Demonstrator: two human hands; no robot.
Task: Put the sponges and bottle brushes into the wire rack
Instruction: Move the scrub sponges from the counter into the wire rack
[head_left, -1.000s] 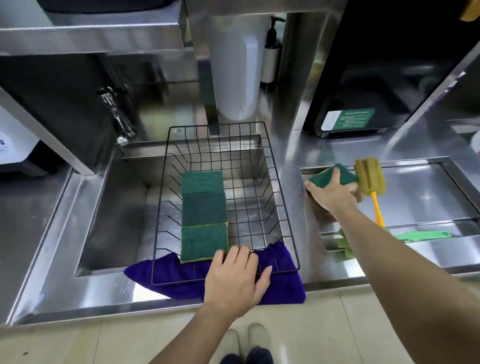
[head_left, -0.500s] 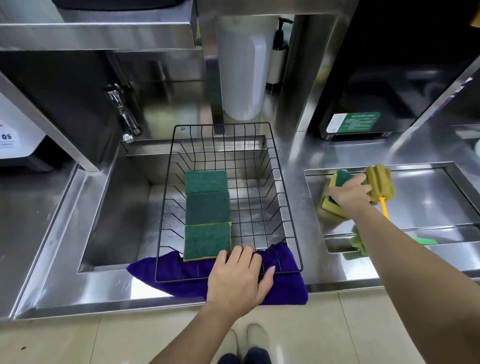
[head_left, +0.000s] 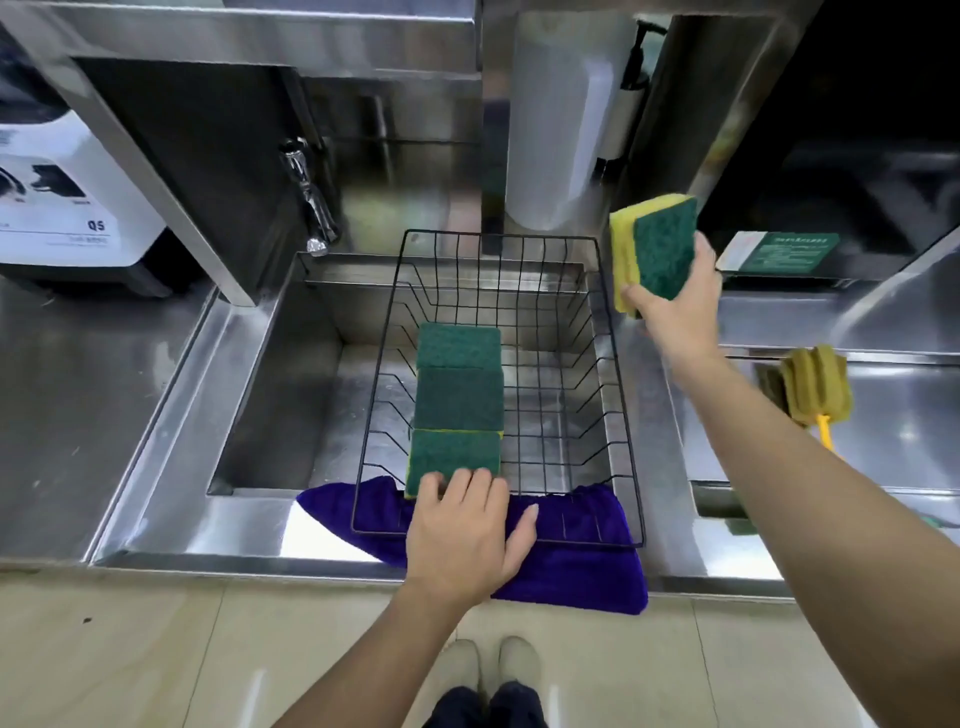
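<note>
A black wire rack (head_left: 618, 415) of thin rods in a square grid sits in the steel sink (head_left: 270, 395) at frame centre, its near rim over a fuzzy purple cloth (head_left: 571, 566) draped across the sink's front lip. Three flat rectangular sponges lie in a column along the rack's left half, coarse green scouring faces up: the far sponge (head_left: 459, 345), the middle sponge (head_left: 459, 398) and the near sponge (head_left: 451, 457), which shows a yellow foam edge. The left hand (head_left: 467, 535) lies flat and spread on the rack's near rim, gripping nothing, fingertips touching the near sponge. The right hand (head_left: 680, 306), in the upper right, grips a fourth sponge (head_left: 655, 250) by its lower end, thumb on the green face; it stands nearly upright, in the air just beyond the rack's right rim, soft yellow foam toward the left. At right a bottle brush (head_left: 815, 389) with a ribbed olive foam head and yellow stem lies in the shallow steel tray (head_left: 909, 415), partly hidden by the forearm. A chrome tap (head_left: 310, 208) stands upper left of the sink.

Half a second ago the right hand was down in that tray, closing on the sponge beside the brush head; it has since lifted it up and leftward toward the rack. The left hand, rack and three sponges are unchanged
</note>
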